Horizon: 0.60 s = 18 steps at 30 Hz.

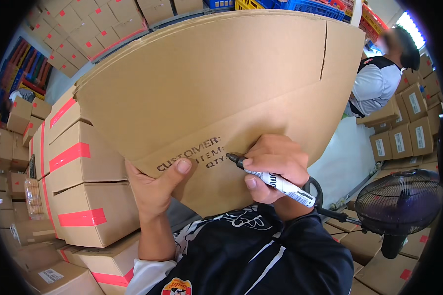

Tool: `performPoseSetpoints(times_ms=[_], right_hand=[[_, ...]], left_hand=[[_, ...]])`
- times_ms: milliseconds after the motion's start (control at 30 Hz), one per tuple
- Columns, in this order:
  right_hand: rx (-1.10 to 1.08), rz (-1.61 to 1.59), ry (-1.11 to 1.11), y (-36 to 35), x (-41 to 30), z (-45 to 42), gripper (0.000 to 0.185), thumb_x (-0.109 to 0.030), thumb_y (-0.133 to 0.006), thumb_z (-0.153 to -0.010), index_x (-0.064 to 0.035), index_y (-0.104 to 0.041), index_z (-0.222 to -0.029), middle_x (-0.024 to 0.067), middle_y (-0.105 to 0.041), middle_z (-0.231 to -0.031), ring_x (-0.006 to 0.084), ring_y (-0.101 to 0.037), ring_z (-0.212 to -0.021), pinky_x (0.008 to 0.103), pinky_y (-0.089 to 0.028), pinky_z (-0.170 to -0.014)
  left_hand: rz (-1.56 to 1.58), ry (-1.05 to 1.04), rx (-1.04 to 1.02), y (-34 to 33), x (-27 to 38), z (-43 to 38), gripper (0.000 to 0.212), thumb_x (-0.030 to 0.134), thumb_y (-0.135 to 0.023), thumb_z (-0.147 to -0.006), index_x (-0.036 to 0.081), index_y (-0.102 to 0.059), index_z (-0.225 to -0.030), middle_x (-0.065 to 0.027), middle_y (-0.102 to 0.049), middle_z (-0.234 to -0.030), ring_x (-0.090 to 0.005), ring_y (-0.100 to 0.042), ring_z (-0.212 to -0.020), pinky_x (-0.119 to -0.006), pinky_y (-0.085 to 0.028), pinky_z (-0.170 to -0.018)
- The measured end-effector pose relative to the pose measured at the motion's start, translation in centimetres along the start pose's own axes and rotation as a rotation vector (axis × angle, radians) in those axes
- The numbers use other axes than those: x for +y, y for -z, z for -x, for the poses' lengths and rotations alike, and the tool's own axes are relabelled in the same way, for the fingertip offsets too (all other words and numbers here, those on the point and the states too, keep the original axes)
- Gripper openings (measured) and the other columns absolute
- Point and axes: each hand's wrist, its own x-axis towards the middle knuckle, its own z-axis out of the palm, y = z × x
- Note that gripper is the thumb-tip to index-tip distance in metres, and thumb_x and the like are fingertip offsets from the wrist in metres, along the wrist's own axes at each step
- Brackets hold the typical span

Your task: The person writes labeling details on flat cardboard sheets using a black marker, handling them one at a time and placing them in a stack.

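A large flattened cardboard carton (221,88), with more cardboard layers along its far edge, lies in front of me. Dark hand-lettered lines stand near its lower edge. My left hand (158,184) grips that edge at the left, thumb on top beside the lettering and fingers hidden underneath. In my right hand (277,166) is a white marker pen (280,186) with a black tip end, its point at the end of the lowest line of writing.
Stacked cartons with red tape (85,155) rise close on my left. A black fan (398,202) stands at the right. Beyond it are more labelled cartons (398,142). A co-worker (376,81) stands at the upper right; plastic crates (310,8) line the far side.
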Motion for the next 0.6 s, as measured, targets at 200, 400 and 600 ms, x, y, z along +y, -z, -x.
performPoseSetpoints(times_ms=[200,400,600], right_hand=[[0.039,0.031,0.006,-0.6,0.0,-0.7,0.021,0.000,-0.074,-0.075,0.0024,-0.070,-0.096,0.0112,-0.067,-0.066,0.0231,-0.063,-0.051,0.0322,-0.049,-0.048],[0.066,0.128,-0.035,-0.4,-0.5,-1.1,0.021,0.003,-0.076,-0.069,0.0031,-0.073,-0.089,0.0106,-0.068,-0.068,0.0201,-0.062,-0.052,0.0305,-0.047,-0.045],[0.070,0.179,-0.020,-0.5,-0.5,-1.1,0.022,0.005,-0.075,-0.062,0.0050,-0.074,-0.084,0.0112,-0.067,-0.069,0.0183,-0.061,-0.052,0.0294,-0.046,-0.044]], left_hand=[[0.020,0.000,-0.009,0.0,-0.1,0.1,0.046,0.010,-0.088,-0.077,-0.003,-0.065,-0.115,-0.0101,-0.073,-0.102,-0.0174,-0.069,-0.092,-0.032,-0.056,-0.083],[0.011,-0.022,0.016,-0.2,0.0,0.2,0.043,0.012,-0.088,-0.077,-0.002,-0.067,-0.111,-0.0093,-0.073,-0.100,-0.0172,-0.069,-0.090,-0.031,-0.055,-0.082],[0.019,-0.036,0.022,-0.6,0.0,0.1,0.045,0.013,-0.090,-0.076,-0.002,-0.067,-0.112,-0.0092,-0.074,-0.101,-0.0173,-0.069,-0.090,-0.031,-0.055,-0.083]])
